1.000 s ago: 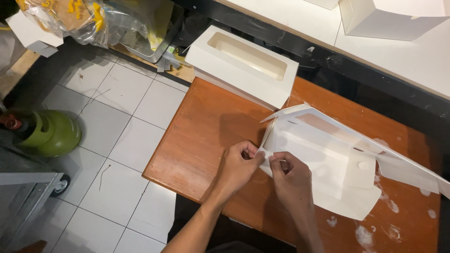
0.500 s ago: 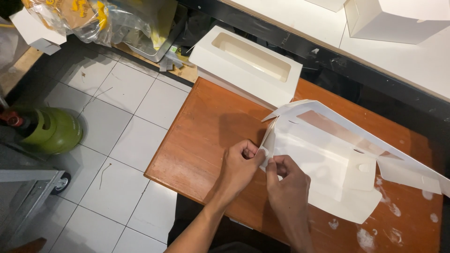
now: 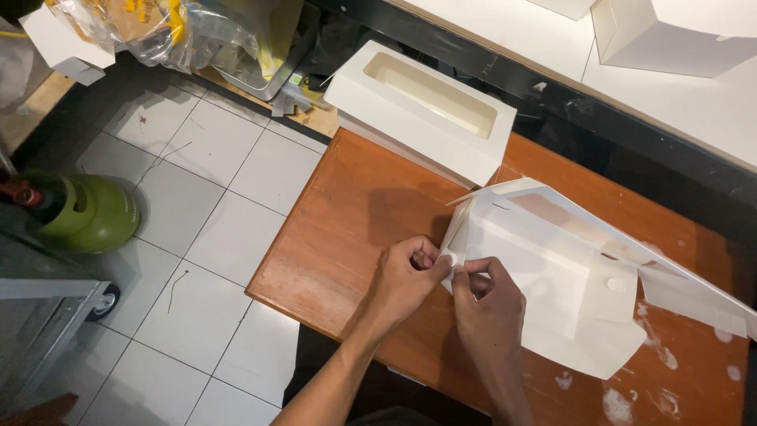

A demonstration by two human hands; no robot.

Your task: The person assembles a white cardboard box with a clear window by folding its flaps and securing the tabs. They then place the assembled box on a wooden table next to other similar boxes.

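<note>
Seen from above, a person's two bare hands meet at the near left corner of a half-folded white cardboard box (image 3: 552, 292) that lies partly open on a worn reddish-brown wooden bench (image 3: 355, 229). The left hand (image 3: 406, 276) is curled, its thumb and fingertips pinching a small flap at the corner of the box, and the right hand (image 3: 485, 304) pinches the same corner from the other side, its fingers bent over the edge; the two hands touch, seemingly so that the corner stays steady while the flap is worked. The box's long lid panel stands tilted up and out to the right, with a flat wing trailing toward the bench's right edge. Behind it, at the far left edge of the bench, sits a finished white cardboard box with a long rectangular window in its lid (image 3: 422, 110), well apart from the hands. White smears mark the bench near its right corner. To the left lies a white tiled floor (image 3: 197, 229), where a green gas cylinder (image 3: 83, 213) stands beside a grey metal cart wheel (image 3: 102, 300). Crumpled clear plastic bags (image 3: 197, 31) lie at the top left.
</note>
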